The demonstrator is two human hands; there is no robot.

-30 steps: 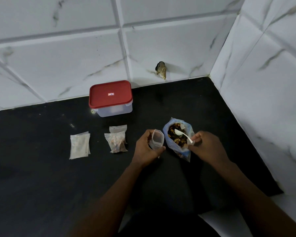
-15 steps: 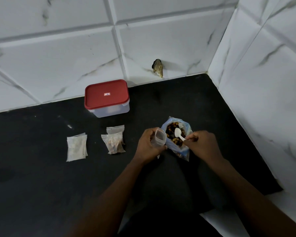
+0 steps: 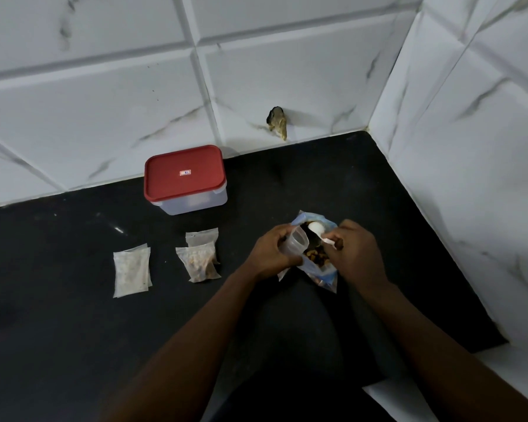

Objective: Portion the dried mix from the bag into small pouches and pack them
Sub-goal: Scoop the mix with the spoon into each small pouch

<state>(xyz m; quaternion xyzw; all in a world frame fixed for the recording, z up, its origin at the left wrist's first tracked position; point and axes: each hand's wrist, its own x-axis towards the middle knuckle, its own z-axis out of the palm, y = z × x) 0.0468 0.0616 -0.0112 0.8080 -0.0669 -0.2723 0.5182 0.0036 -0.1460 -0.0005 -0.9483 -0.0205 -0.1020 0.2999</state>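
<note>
On the black bench (image 3: 73,330) by the tiled corner (image 3: 369,129), a blue-tinted plastic bag (image 3: 323,274) of brown dried mix (image 3: 316,256) stands open.
Left hand (image 3: 272,254) grips a small clear pouch (image 3: 294,243), mouth open, against the bag's rim; right hand (image 3: 357,251) pinches a white plastic spoon (image 3: 316,229) over the mix. Leftward lie two filled clear pouches (image 3: 200,263), then flat pale pouches (image 3: 131,271); behind, a red-lidded translucent box (image 3: 185,175), label too small to read.

Black bench (image 3: 73,345), white tiles (image 3: 104,111) veined grey behind. Red lid (image 3: 184,173) on a frosted box (image 3: 195,205) at eleven o'clock; white spoon (image 3: 316,229), clear pouch (image 3: 296,245), blue-tinted bag (image 3: 326,277) showing brown and yellow mix (image 3: 316,257).
</note>
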